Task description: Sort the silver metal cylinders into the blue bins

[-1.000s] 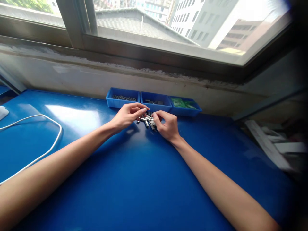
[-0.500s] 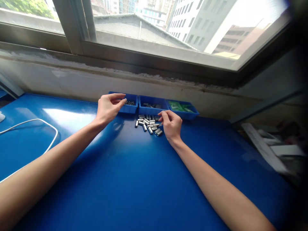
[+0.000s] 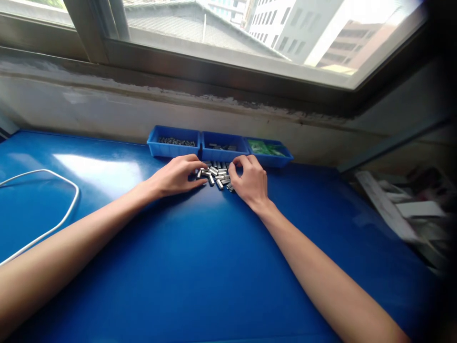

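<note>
A loose pile of small silvery metal pieces (image 3: pixel 219 183), short and bar-shaped, lies on the blue table. At its left edge is my left hand (image 3: pixel 178 175), open, with thumb and fingers spread around the nearest pieces. My right hand (image 3: pixel 250 181) borders the pile on the right, its fingers curled and thumb and fingertips close together. Whether a piece sits between those fingertips is hidden. Just behind the pile stands the middle blue bin (image 3: pixel 223 155), holding some dark metal parts.
The left blue bin (image 3: pixel 174 150) contains many small metal parts; the right blue bin (image 3: pixel 269 161) has green packets. A white cable (image 3: pixel 73 202) curves over the blue table (image 3: pixel 200 267) at left. Behind the bins rise a wall (image 3: pixel 117 114) and a window.
My left hand has come down from beside the left bin to the pile's left edge, its fingers spreading. My right hand has shifted slightly toward the pile. The camera view has tilted a little.
</note>
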A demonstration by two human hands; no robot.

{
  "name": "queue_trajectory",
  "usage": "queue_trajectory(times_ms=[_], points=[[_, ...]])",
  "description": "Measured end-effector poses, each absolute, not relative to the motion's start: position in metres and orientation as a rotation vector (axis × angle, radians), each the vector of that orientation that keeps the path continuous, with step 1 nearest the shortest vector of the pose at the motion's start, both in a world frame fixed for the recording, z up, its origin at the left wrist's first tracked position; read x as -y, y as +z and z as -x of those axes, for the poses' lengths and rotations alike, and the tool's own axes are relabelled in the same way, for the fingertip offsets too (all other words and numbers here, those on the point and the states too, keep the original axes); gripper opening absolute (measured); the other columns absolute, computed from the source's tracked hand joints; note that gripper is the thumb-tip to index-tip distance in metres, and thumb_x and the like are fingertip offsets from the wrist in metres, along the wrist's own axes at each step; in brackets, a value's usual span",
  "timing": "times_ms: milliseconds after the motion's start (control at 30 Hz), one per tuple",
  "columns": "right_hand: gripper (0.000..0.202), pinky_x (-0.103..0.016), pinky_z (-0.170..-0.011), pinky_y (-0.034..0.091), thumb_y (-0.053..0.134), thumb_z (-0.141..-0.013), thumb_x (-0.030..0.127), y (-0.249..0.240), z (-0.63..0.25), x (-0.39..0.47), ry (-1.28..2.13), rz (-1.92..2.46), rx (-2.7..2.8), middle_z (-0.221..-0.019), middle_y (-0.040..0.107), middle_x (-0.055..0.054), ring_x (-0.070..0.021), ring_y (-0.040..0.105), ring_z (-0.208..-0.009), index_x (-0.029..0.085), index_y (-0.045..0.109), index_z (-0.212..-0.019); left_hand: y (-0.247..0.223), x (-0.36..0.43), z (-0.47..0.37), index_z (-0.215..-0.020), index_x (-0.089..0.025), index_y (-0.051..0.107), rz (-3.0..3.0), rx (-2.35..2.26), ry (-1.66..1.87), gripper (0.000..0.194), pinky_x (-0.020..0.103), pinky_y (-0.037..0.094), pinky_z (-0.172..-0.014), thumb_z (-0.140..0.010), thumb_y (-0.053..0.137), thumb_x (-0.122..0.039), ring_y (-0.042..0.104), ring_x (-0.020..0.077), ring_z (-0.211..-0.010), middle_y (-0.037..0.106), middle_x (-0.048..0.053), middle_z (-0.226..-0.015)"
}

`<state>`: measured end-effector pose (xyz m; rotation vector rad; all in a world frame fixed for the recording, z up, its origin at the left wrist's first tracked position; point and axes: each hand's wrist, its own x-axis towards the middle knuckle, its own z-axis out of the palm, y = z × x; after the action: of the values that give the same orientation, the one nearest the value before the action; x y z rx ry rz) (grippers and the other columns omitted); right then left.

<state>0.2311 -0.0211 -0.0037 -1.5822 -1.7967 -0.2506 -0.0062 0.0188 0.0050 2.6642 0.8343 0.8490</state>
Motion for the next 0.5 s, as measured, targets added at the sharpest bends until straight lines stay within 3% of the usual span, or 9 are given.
queue_trajectory(times_ms=[233, 367, 500], points=[[0.013, -0.03, -0.06, 0.043, 0.054, -0.092, 0.026, -0.004, -0.226, 0.025, -0.268, 1.367, 1.859, -0.084, 0.064, -0.005, -0.017, 0.056, -0.063, 0.022, 0.062, -0.083, -0.002, -0.018, 0.007, -0.105, -0.017, 0.076, -2.638, -0.876, 0.933, 0.027, 0.027, 0.053, -0.072, -0.083, 0.062, -0.019, 0.067, 0.0161, -0.073, 0.073, 0.008, -0.091], [0.012, -0.031, -0.065, 0.047, 0.054, -0.093, 0.025, -0.005, -0.224, 0.026, -0.203, 1.271, 1.905, -0.085, 0.066, -0.005, -0.018, 0.06, -0.069, 0.022, 0.064, -0.088, 0.0, -0.016, 0.002, -0.104, -0.015, 0.075, -2.276, -0.923, 1.156, 0.025, 0.028, 0.058, -0.074, -0.082, 0.07, -0.028, 0.071, 0.0169, -0.073, 0.075, 0.006, -0.086], [0.021, -0.035, -0.081, 0.052, 0.06, -0.091, 0.026, -0.004, -0.224, 0.025, -0.069, 1.11, 2.02, -0.097, 0.07, -0.007, -0.022, 0.066, -0.085, 0.021, 0.066, -0.111, 0.005, -0.014, -0.005, -0.117, -0.016, 0.069, -1.769, -0.873, 1.186, 0.049, 0.031, 0.062, -0.08, -0.077, 0.081, -0.042, 0.076, 0.0217, -0.083, 0.078, 0.008, -0.091]])
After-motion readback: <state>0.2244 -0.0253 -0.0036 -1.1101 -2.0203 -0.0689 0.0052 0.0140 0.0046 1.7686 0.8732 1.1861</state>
